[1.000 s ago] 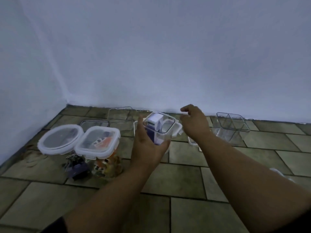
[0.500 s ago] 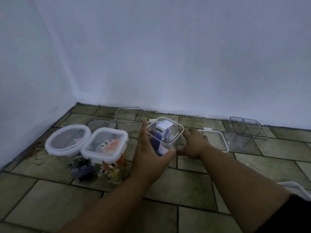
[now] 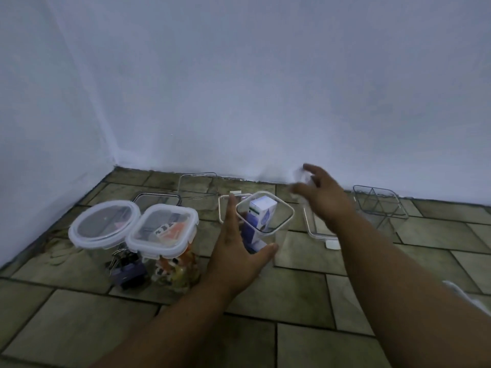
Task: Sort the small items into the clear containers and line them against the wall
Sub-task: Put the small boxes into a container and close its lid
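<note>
Pale blue-white walls meet a tiled floor (image 3: 300, 285) in a corner, and our containers stand near it. Our left hand (image 3: 233, 257) wraps the open square container (image 3: 265, 224) — thumb on the near side, fingers behind — so that grip is closed on it; inside stands a white and purple box (image 3: 261, 212). Our right hand (image 3: 322, 197) hangs blurred above a loose lid (image 3: 314, 229), fingers spread wide, gripping nothing we can make out. To the left, a round-lidded jar (image 3: 105, 225) holds binder clips (image 3: 125, 264), touching a square-lidded jar (image 3: 163, 229) of orange and white bits. By the wall sits a divided clear container (image 3: 380, 205) — empty.
</note>
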